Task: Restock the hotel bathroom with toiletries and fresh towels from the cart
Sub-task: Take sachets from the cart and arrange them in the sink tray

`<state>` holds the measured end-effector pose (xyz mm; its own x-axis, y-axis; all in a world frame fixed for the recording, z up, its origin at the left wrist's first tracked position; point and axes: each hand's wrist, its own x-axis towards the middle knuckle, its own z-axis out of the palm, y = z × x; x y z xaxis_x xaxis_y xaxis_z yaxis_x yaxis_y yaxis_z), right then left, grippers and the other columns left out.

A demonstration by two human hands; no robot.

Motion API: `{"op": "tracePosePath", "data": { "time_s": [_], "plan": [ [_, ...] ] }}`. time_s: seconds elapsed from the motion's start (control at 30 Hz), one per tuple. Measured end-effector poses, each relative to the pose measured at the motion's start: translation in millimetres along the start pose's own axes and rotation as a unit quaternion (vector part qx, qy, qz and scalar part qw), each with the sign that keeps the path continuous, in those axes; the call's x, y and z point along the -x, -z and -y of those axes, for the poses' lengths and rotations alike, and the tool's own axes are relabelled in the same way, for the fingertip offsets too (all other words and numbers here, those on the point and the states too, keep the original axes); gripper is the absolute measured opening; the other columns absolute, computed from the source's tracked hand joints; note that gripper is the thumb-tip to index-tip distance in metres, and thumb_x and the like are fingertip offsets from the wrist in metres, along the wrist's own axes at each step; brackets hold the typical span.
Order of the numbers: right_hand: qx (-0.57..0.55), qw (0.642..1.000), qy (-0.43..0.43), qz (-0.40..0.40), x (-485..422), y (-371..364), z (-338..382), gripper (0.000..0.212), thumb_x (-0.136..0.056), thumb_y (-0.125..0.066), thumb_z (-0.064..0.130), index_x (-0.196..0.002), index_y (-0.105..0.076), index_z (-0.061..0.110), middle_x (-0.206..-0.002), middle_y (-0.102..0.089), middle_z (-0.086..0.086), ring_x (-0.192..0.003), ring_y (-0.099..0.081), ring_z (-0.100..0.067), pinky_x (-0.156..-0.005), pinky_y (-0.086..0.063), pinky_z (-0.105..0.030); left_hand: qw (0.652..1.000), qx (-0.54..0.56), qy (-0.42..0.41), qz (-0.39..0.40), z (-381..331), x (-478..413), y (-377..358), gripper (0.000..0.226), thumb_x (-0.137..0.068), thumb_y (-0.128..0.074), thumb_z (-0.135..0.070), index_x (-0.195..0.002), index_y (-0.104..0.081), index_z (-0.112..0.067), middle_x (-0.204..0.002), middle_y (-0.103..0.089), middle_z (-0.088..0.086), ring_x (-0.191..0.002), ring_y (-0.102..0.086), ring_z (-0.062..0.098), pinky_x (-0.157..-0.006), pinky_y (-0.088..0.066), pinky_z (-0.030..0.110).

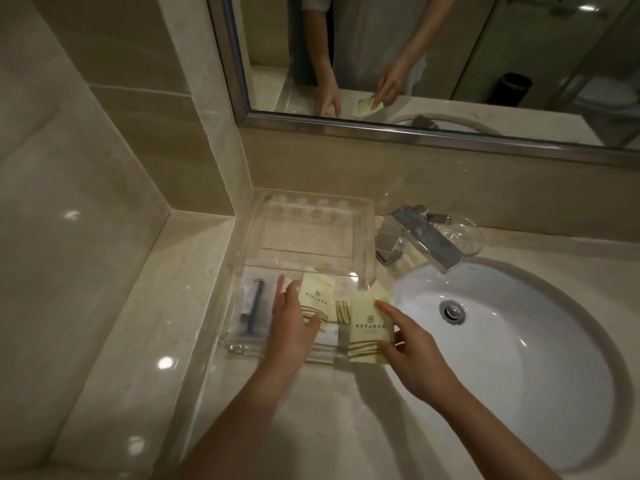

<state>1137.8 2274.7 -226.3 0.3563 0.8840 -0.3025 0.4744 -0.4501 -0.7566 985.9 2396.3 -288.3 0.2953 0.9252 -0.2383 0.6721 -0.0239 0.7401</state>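
The right hand (412, 355) pinches a yellow packet (369, 327) by its right edge, at the right end of the clear tray (242, 348) on the surface (346, 427), beside the sink (519, 358). The left hand (294, 320), fingers straight, rests on a second packet (317, 296) inside the tray, near a blue razor (254, 306). Beyond stand the tap (422, 237) and mirror (450, 64).

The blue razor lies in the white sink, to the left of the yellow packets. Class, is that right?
No, wrong place. The head view shows the blue razor lying in the clear tray, to the left of the yellow packets.
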Motion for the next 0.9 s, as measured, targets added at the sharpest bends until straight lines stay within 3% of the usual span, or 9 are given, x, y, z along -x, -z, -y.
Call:
{"op": "tracePosePath", "data": {
  "time_s": [0.07,0.17,0.23,0.3,0.43,0.53,0.6,0.73,0.9],
  "plan": [
    [0.002,1.0,0.004,-0.001,-0.2,0.2,-1.1,0.058,-0.09,-0.052,0.003,-0.141,-0.037,0.027,-0.118,-0.052,0.008,-0.086,-0.058,-0.007,-0.075,-0.049,-0.016,0.997,-0.061,-0.041,0.009,3.3,8.7,7.5,0.073,-0.083,-0.066,-0.014,-0.143,-0.027,-0.02,-0.158,-0.004,-0.005,-0.136,-0.032,0.018,-0.1,-0.046,0.029],
    [0.008,1.0,0.009,0.011,-3.2,-0.6,-1.3,0.057,-0.09,-0.052,0.004,-0.141,-0.037,0.025,-0.118,-0.051,0.009,-0.084,-0.055,-0.001,-0.07,-0.047,-0.009,0.975,-0.198,-0.094,0.018,0.2,13.8,23.3,0.063,-0.088,-0.059,-0.027,-0.143,-0.029,-0.024,-0.157,-0.011,-0.004,-0.143,-0.012,0.02,-0.114,-0.018,0.033],
    [0.018,1.0,0.011,0.019,-8.5,-1.2,-1.4,0.058,-0.09,-0.053,0.005,-0.142,-0.036,0.024,-0.117,-0.05,0.01,-0.085,-0.053,0.0,-0.072,-0.047,-0.012,0.958,-0.242,-0.146,0.046,-0.6,7.9,29.1,0.058,-0.091,-0.053,-0.032,-0.144,-0.028,-0.027,-0.157,-0.015,-0.005,-0.145,0.0,0.017,-0.114,0.001,0.029],
    [0.032,0.999,0.014,0.018,-15.5,-2.4,-0.7,0.058,-0.09,-0.053,0.006,-0.143,-0.036,0.023,-0.115,-0.05,0.011,-0.086,-0.052,-0.001,-0.075,-0.048,-0.016,0.941,-0.268,-0.184,0.092,2.9,-1.4,31.0,0.057,-0.093,-0.05,-0.036,-0.145,-0.026,-0.031,-0.157,-0.012,-0.008,-0.145,0.004,0.014,-0.109,0.01,0.026],
    [0.064,0.997,0.024,0.024,-26.3,-9.4,-0.2,0.059,-0.09,-0.054,0.008,-0.144,-0.034,0.021,-0.112,-0.049,0.009,-0.088,-0.047,-0.006,-0.079,-0.039,-0.017,0.929,-0.286,-0.174,0.158,18.9,-17.1,24.6,0.061,-0.093,-0.045,-0.043,-0.146,-0.016,-0.038,-0.158,-0.002,-0.01,-0.143,0.016,0.013,-0.112,0.009,0.033],
    [0.093,0.995,0.03,0.031,-33.1,-17.2,-1.7,0.06,-0.09,-0.054,0.011,-0.145,-0.031,0.021,-0.123,-0.051,-0.001,-0.102,-0.043,-0.011,-0.083,-0.032,-0.015,0.919,-0.311,-0.179,0.165,22.9,-25.8,19.1,0.062,-0.094,-0.041,-0.047,-0.147,-0.009,-0.038,-0.158,0.001,-0.011,-0.141,0.019,0.013,-0.115,0.006,0.038],
    [0.116,0.993,0.024,0.021,-38.4,-21.5,-0.9,0.061,-0.09,-0.055,0.013,-0.146,-0.031,0.022,-0.127,-0.051,-0.006,-0.115,-0.042,-0.018,-0.093,-0.034,-0.023,0.915,-0.32,-0.184,0.163,22.6,-29.6,17.7,0.062,-0.095,-0.038,-0.047,-0.147,-0.006,-0.037,-0.158,0.004,-0.01,-0.139,0.022,0.013,-0.115,0.007,0.037],
    [0.207,0.978,0.035,-0.004,-51.7,-28.7,2.0,0.06,-0.091,-0.053,0.02,-0.146,-0.029,0.025,-0.132,-0.054,0.003,-0.121,-0.036,-0.021,-0.097,-0.027,-0.03,0.919,-0.313,-0.181,0.157,20.1,-31.3,14.8,0.062,-0.096,-0.034,-0.048,-0.147,-0.001,-0.037,-0.157,0.008,-0.011,-0.128,0.028,0.007,-0.111,0.011,0.032],
    [0.316,0.947,0.063,-0.018,-63.7,-41.2,-1.6,0.062,-0.087,-0.057,0.027,-0.144,-0.034,0.024,-0.132,-0.051,0.002,-0.123,-0.037,-0.024,-0.099,-0.026,-0.035,0.923,-0.303,-0.174,0.16,27.9,-35.5,11.1,0.063,-0.095,-0.034,-0.05,-0.146,0.002,-0.04,-0.156,0.009,-0.013,-0.139,0.023,0.012,-0.114,0.01,0.036]
  ]
}}
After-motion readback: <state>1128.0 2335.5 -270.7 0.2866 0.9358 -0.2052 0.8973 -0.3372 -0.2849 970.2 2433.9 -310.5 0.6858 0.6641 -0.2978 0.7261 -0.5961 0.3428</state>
